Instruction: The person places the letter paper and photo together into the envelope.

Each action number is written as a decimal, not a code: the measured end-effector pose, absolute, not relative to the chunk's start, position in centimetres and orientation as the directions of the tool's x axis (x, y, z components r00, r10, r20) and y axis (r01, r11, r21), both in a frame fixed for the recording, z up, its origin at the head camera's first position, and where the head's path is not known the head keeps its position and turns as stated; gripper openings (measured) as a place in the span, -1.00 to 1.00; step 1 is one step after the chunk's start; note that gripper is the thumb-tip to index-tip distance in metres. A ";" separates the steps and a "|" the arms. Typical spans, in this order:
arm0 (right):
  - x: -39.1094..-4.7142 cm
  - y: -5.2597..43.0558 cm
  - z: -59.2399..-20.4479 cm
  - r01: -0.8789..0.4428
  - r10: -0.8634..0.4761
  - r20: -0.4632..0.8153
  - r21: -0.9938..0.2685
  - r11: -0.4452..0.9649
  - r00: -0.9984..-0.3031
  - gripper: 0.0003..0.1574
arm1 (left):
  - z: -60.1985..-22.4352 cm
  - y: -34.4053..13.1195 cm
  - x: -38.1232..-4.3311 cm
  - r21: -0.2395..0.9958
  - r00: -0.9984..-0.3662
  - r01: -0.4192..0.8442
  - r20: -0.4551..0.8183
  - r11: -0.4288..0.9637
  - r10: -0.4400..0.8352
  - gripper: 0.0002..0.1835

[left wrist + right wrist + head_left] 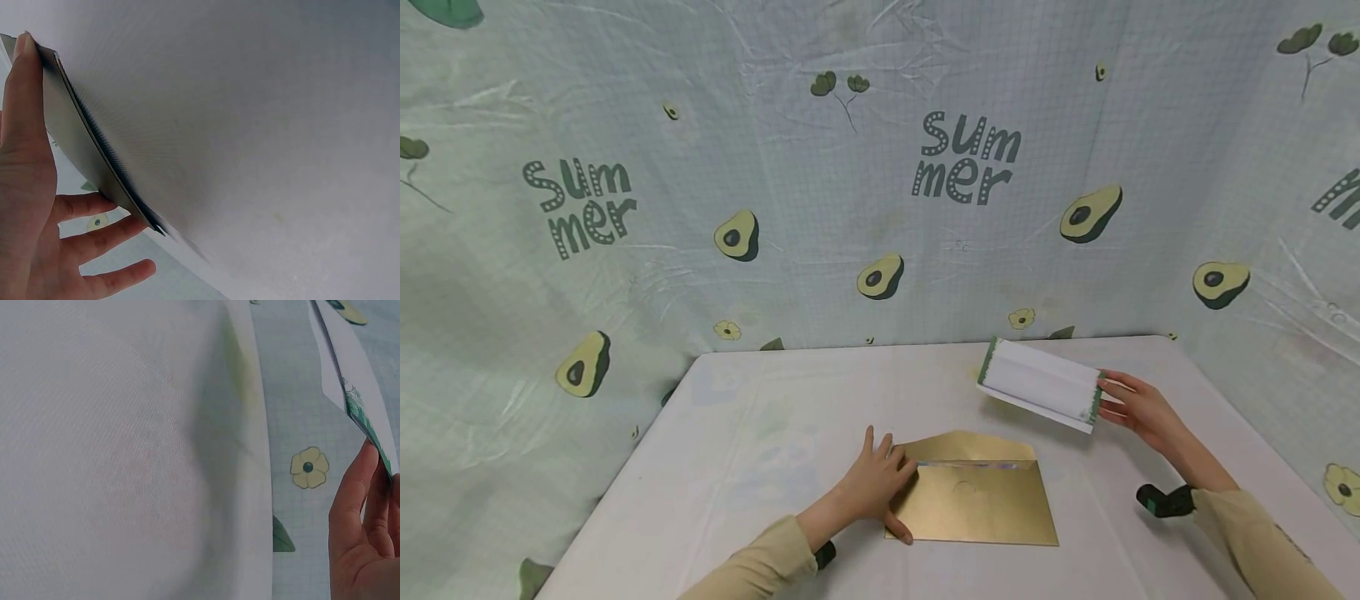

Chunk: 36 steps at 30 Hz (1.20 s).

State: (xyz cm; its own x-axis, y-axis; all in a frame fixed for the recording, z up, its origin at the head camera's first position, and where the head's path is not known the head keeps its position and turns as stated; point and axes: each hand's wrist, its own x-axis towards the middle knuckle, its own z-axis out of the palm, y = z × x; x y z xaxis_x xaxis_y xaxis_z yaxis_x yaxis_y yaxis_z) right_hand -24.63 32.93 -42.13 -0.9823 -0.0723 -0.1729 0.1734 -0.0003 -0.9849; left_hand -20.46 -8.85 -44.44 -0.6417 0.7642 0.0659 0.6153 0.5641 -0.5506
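A gold envelope (973, 504) lies on the white table with its pointed flap (962, 444) laid open toward the back. A shiny lining strip shows along its mouth. My left hand (872, 483) rests on the envelope's left side, fingers spread near the flap and thumb by the lower left corner. In the left wrist view, the thumb and straight fingertips touch the envelope (78, 134), seen edge-on. Up and to the right, my right hand (1138, 412) pinches the right end of a folded white paper (1041, 379) with green patterned ends, tilted above the table.
The white-covered table (760, 417) reaches back to a pale hanging cloth (820, 183) printed with avocados, flowers and lettering. Another fall of the cloth (1285, 333) borders the right side. A black strap device (1165, 500) is worn on the right wrist.
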 end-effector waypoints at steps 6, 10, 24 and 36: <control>-25.1 32.1 -42.1 0.131 -0.076 -0.136 -0.989 0.075 -0.988 -0.60 | -44.3 -8.8 -20.4 -0.553 -0.650 0.612 0.056 0.566 0.758 0.04; -25.5 31.5 -42.2 0.104 -0.075 -0.114 -0.986 0.134 -0.991 -0.65 | -44.3 -8.8 -20.3 -0.553 -0.652 0.611 0.055 0.566 0.757 0.03; -27.2 28.7 -41.5 0.053 -0.132 -0.100 -0.945 0.323 -0.986 -0.15 | -44.4 -8.9 -20.5 -0.554 -0.641 0.616 0.063 0.561 0.765 0.04; -28.9 27.3 -42.0 0.064 -0.124 -0.126 -0.908 0.414 -0.984 -0.20 | -44.6 -8.8 -20.7 -0.537 -0.635 0.626 0.069 0.565 0.769 0.00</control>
